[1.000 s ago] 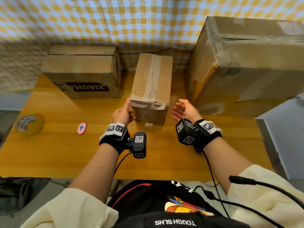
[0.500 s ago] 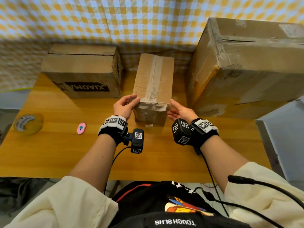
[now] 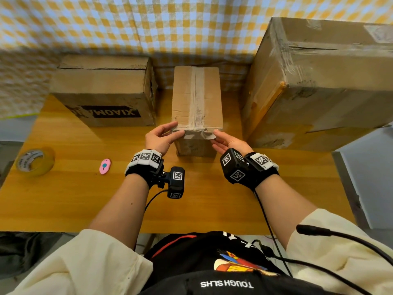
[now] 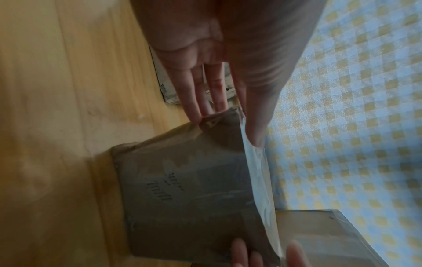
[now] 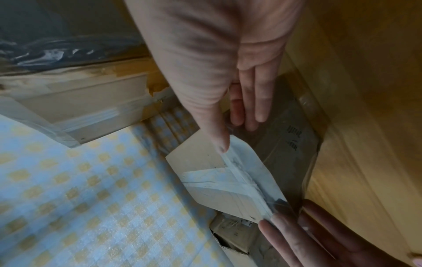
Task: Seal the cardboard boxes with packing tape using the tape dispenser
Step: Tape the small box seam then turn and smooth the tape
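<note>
A small cardboard box (image 3: 196, 99) stands mid-table, with old tape running down its top and a tape flap over its near top edge. My left hand (image 3: 170, 130) touches the near left corner. In the left wrist view its thumb (image 4: 255, 133) lies along the top edge and its straight fingers (image 4: 196, 101) lie on the front face (image 4: 182, 180). My right hand (image 3: 221, 137) mirrors it at the near right corner, with its thumb (image 5: 219, 139) on the top edge and flat fingers (image 5: 253, 106) on the front. A yellowish tape roll (image 3: 35, 161) lies at the table's left edge.
A cardboard box (image 3: 102, 92) with black print stands at the back left, and a large taped box (image 3: 319, 81) fills the back right. A small pink object (image 3: 104, 166) lies left of my left wrist. The wooden table (image 3: 63, 199) ends at a checked cloth wall.
Both hands moved in from beside the small box onto its near top corners. The box now sits squarer to me.
</note>
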